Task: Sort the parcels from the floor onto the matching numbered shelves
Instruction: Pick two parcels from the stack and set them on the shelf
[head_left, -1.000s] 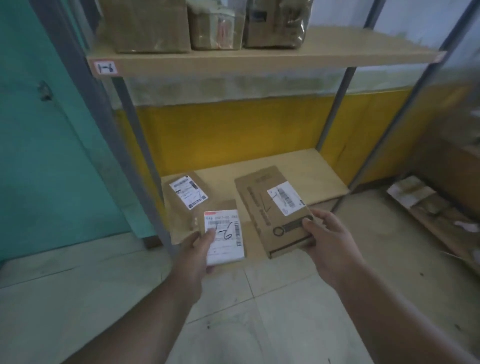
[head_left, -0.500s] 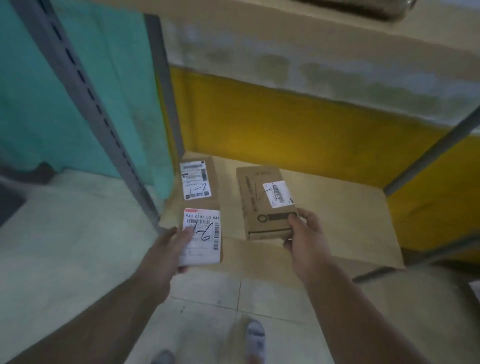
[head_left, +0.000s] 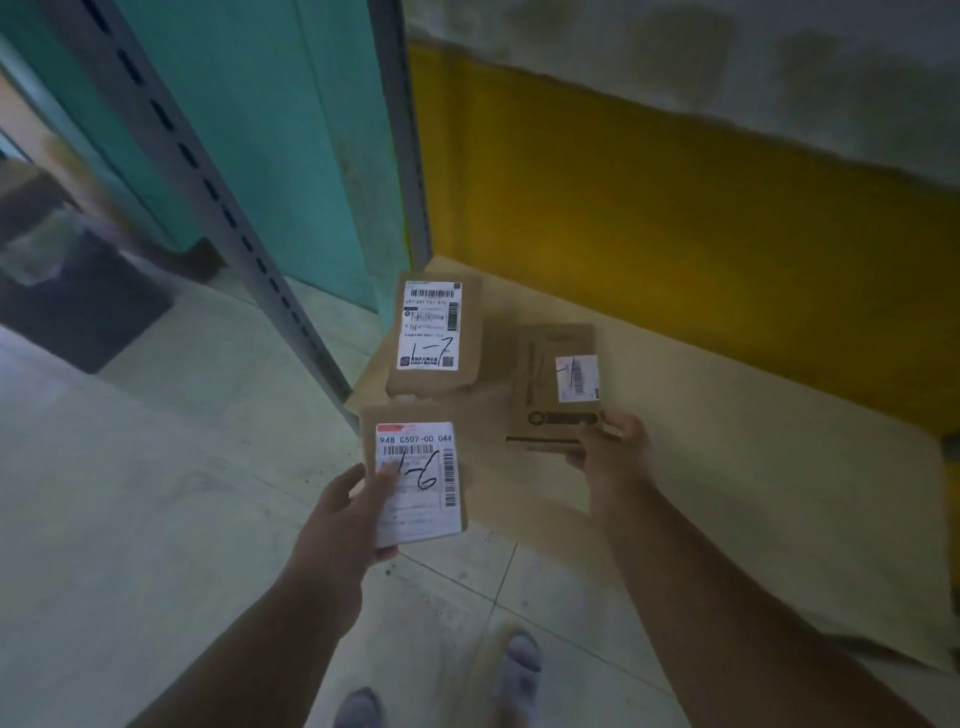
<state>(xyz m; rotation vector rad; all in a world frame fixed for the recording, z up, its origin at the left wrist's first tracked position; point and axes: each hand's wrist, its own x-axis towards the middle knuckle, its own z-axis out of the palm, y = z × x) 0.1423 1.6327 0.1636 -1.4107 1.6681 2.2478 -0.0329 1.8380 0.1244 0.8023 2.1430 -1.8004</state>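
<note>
Down low, on the left, a teal wall stands behind a grey metal post with dark slots. The floor is pale tile. The left hand is closed around a small parcel marked 1-6, held just in front of the shelf edge. Behind it, a parcel marked 1-7 lies on the bottom shelf, a tan board. The right hand grips the near end of a flat brown box that rests on the shelf. A yellow wall runs along the back.
</note>
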